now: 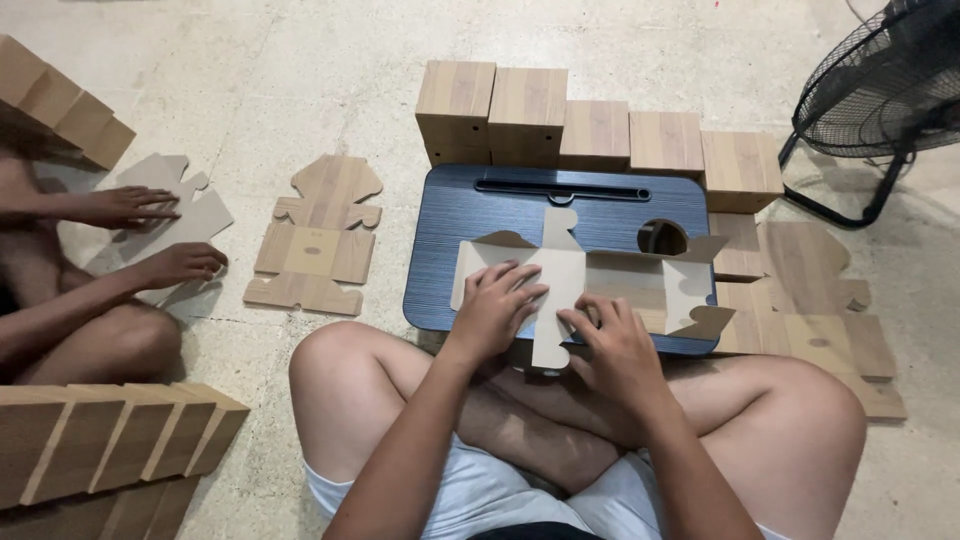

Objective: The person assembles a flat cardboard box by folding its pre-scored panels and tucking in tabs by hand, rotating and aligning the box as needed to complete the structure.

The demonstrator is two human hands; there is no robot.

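Cardboard die-cut box blank (590,280) lies flat under left hand (497,305), right hand (612,345).

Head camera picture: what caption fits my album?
Two hands press a flat cardboard box on a blue lap tray.

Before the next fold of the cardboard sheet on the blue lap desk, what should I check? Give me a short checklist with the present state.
1. Cardboard blank lies flat on the blue lap desk: ok, though its near flap overhangs the edge.
2. Left hand presses the blank's left part: ok.
3. Right hand rests on the middle panel: ok.
4. Fold lines visible under the hands: cannot tell.
5. Finished boxes stand behind the desk, apart from the blank: ok.
6. Other person's hands at the left stay on their own sheet, away from the desk: ok.
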